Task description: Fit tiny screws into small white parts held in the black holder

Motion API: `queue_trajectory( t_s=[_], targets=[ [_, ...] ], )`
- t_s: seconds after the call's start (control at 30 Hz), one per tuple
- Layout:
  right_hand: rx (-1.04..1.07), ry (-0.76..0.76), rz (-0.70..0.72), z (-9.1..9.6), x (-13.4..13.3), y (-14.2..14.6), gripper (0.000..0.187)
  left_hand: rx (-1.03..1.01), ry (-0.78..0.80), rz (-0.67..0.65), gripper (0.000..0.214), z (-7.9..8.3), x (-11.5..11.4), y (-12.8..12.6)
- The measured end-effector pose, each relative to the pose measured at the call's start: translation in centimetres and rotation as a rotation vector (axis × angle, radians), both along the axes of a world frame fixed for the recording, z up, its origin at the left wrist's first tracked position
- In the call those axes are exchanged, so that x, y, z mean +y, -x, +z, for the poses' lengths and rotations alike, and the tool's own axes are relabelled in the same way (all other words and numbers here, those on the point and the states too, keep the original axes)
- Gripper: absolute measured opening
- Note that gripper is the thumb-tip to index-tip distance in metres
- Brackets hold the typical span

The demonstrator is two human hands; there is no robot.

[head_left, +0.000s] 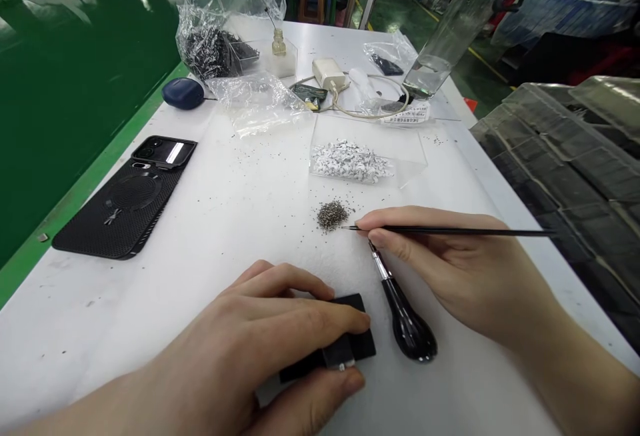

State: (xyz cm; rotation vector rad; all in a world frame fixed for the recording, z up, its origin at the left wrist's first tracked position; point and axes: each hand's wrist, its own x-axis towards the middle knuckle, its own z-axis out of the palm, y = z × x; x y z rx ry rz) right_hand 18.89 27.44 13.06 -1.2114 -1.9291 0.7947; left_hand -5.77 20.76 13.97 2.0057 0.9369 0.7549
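Observation:
My left hand (260, 349) is closed over a small black rectangular block (350, 346), pinning it to the white table (240, 203) with thumb and fingers. My right hand (450, 269) pinches a thin black stick (450, 230) that lies level, its tip pointing left at a little heap of tiny grey metal parts (333, 214). A black-handled tool with a metal neck (403, 313) lies on the table just under my right fingers, between the two hands.
A clear tray of small white parts (350, 161) lies beyond the heap. A phone in a black case (131, 197) rests at left by the green conveyor (60, 76). Plastic bags, a small bottle (279, 43), a white charger (329, 73) and a clear water bottle (450, 29) stand at the back.

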Motion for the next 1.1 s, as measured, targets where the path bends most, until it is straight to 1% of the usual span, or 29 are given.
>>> queue_trajectory(
  t_s=[0.13,0.2,0.27,0.4,0.47,0.53,0.63,0.77,1.03,1.1],
  targets=[
    [0.025,-0.031,-0.037,0.7,-0.1,-0.5,0.008,0.008,0.005,-0.004,0.033,0.0,-0.2,0.1],
    [0.073,-0.039,-0.013,1.4,-0.5,-0.9,0.009,0.02,-0.004,-0.006,0.034,0.1,-0.3,0.1],
    [0.144,-0.017,0.072,2.1,-1.3,-1.3,0.009,0.005,-0.014,-0.006,0.028,0.4,-0.3,0.1],
    [0.338,0.09,0.358,2.9,-2.9,-1.3,0.013,0.027,0.024,-0.027,0.014,0.9,-0.3,0.0],
    [0.352,0.142,0.464,3.0,-3.2,-0.9,0.014,0.043,0.033,-0.038,0.016,1.1,-0.3,-0.1],
    [0.311,0.158,0.516,3.2,-3.1,-0.5,0.011,0.044,0.037,-0.036,0.017,1.2,-0.3,-0.1],
    [0.275,0.133,0.545,3.5,-2.7,-0.1,0.007,0.058,0.058,-0.029,0.016,1.2,-0.4,-0.1],
    [0.263,0.118,0.542,3.5,-2.6,-0.1,0.005,0.047,0.061,-0.029,0.015,1.2,-0.4,0.0],
    [0.276,0.108,0.565,3.2,-2.7,-0.3,0.018,0.034,0.067,-0.021,0.015,1.3,-0.4,-0.2],
    [0.265,0.109,0.547,3.1,-2.8,-0.4,0.02,0.027,0.061,-0.028,0.015,1.3,-0.3,-0.3]
  ],
)
